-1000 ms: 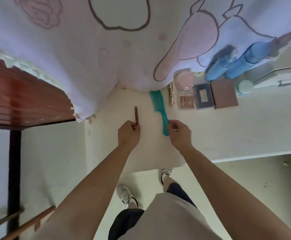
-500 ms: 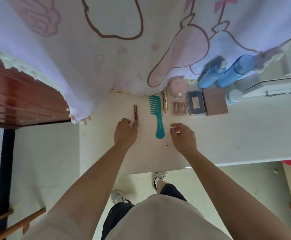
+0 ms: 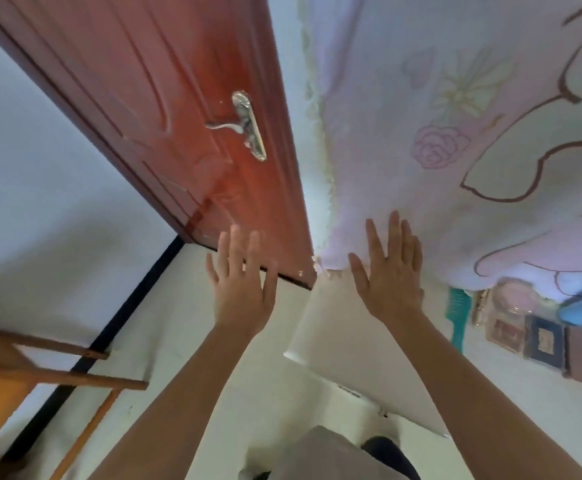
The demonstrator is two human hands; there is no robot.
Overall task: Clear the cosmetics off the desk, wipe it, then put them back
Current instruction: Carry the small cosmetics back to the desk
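Cosmetics, among them a teal plastic comb (image 3: pixel 458 315) and a dark square compact (image 3: pixel 544 341), are laid in a row along the far edge of the white bench (image 3: pixel 338 341), seemingly put back. Both hands (image 3: pixel 242 282) (image 3: pixel 388 271) are spread and empty; a second ago a small stick and the comb were pinched.

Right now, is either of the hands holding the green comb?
No, both the left hand and the right hand are raised with fingers spread and empty, while the green comb lies on the desk.
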